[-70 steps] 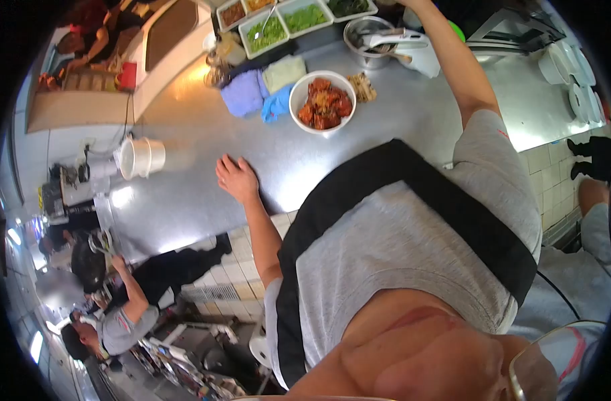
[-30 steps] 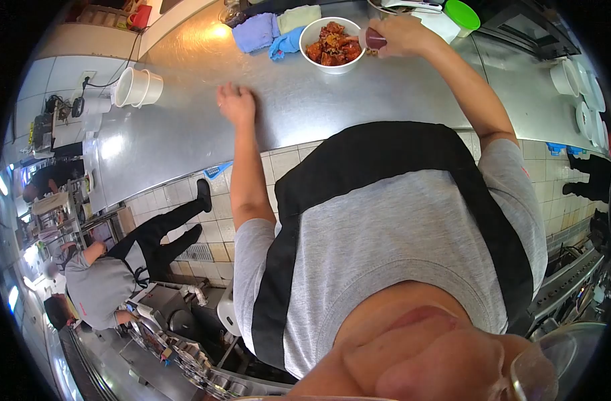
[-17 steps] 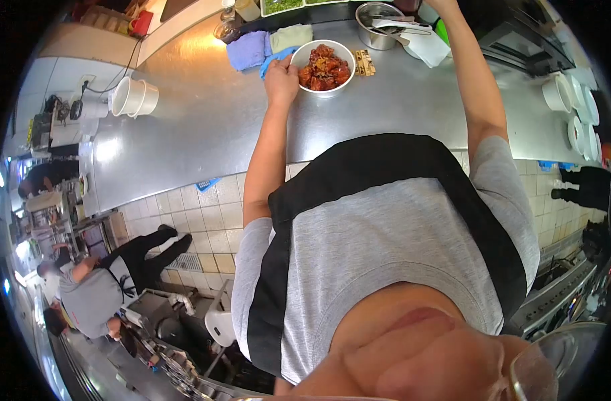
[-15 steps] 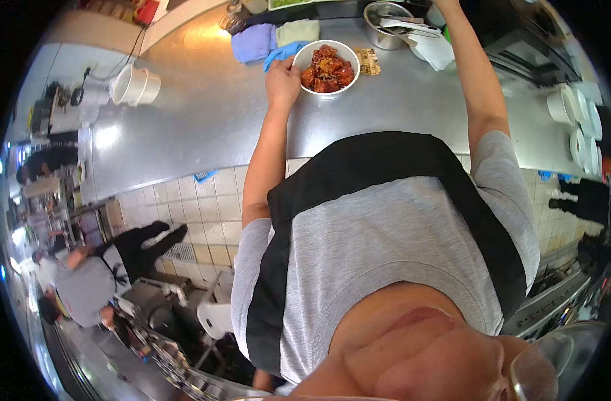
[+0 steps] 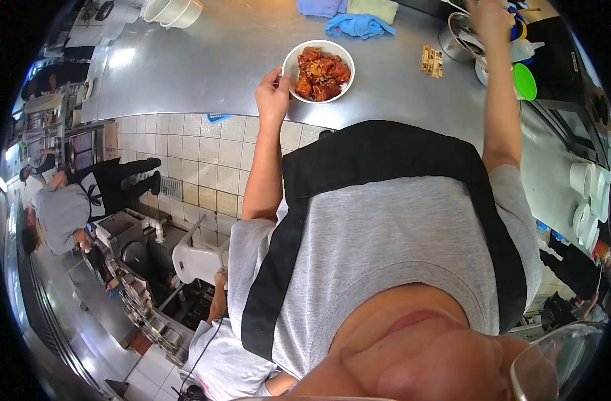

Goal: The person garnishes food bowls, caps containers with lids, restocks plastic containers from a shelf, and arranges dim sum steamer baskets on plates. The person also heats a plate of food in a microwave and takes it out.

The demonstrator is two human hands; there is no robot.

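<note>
Bowl (image 5: 290, 65) seemingly gripped at its rim by left hand (image 5: 272, 99).

Right hand (image 5: 490, 21) blurred, cut by top edge

Steel counter (image 5: 205, 73) (shiny): food-filled bowl (image 5: 290, 62), blue cloth (image 5: 359, 25), metal pot (image 5: 450, 43), white tubs (image 5: 178, 13).

Left hand (image 5: 273, 97) against white bowl (image 5: 319, 43) of glazed chunks (image 5: 322, 72)
</note>
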